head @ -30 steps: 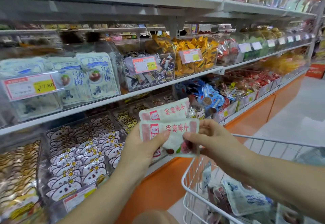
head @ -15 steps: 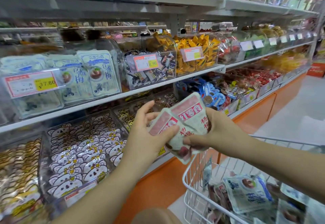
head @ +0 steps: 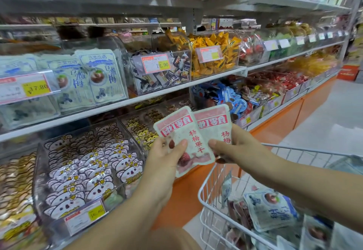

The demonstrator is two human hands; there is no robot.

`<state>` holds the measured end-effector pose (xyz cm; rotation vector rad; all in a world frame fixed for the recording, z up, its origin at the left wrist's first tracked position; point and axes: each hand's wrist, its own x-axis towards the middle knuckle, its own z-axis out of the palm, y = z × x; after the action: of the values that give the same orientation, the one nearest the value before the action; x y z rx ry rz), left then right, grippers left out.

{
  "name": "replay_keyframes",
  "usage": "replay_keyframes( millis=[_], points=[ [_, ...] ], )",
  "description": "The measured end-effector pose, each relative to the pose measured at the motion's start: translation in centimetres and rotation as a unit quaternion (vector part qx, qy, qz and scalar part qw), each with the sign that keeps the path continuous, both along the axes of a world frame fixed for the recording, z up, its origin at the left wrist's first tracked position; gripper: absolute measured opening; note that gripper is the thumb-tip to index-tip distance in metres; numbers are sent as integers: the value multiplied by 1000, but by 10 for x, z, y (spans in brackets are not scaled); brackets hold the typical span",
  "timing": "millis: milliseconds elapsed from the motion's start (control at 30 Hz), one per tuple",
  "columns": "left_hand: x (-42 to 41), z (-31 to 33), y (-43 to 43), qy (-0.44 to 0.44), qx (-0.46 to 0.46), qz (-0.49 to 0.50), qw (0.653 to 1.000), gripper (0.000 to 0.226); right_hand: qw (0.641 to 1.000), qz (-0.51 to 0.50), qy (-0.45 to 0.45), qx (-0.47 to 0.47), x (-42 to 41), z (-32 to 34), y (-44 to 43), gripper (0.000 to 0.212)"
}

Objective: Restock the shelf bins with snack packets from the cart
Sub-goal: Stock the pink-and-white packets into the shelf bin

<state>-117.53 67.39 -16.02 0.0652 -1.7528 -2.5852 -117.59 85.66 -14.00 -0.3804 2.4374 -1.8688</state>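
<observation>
Two pink-and-white dried-fruit packets stand upright and fanned, overlapping, above the left corner of the white wire cart [head: 211, 210]. The left hand [head: 165, 157] pinches the front packet [head: 188, 138], thumb across its face. The right hand [head: 235, 147] pinches the rear packet [head: 214, 120] at its lower part. Left of the cart sits a clear bin of koala-faced packets [head: 88, 171]. A blue-and-white plum packet [head: 273, 210] lies inside the cart.

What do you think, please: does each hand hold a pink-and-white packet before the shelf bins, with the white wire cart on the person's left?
Not quite: the head view shows the white wire cart on the person's right. Otherwise yes: the left hand and the right hand each hold a pink-and-white packet before the shelf bins.
</observation>
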Motion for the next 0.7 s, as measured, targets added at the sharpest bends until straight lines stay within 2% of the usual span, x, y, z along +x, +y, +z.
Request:
replay_keyframes(
  millis=[133,233,300,400,533,633,700],
  points=[
    [-9,-4,-19,23,-119,34,992,20,995,-59,75,-11,-1,11,10,19],
    [-8,-7,-18,82,-254,42,963,20,997,35,54,-40,5,17,-4,17],
    [-6,-11,-13,106,-287,33,951,20,994,92,26,-47,9,14,-14,18],
    [-5,-18,-8,86,-230,-6,969,18,993,106,-5,-51,9,9,-18,17],
    [-2,-19,-9,46,-113,-61,991,46,993,106,-5,-47,9,9,-19,15],
    [-2,-18,-6,66,-111,-86,988,67,992,116,7,-57,13,11,-24,17],
    [-2,-18,-3,70,-105,-93,988,71,992,112,22,-50,16,14,-28,16]
  ],
)
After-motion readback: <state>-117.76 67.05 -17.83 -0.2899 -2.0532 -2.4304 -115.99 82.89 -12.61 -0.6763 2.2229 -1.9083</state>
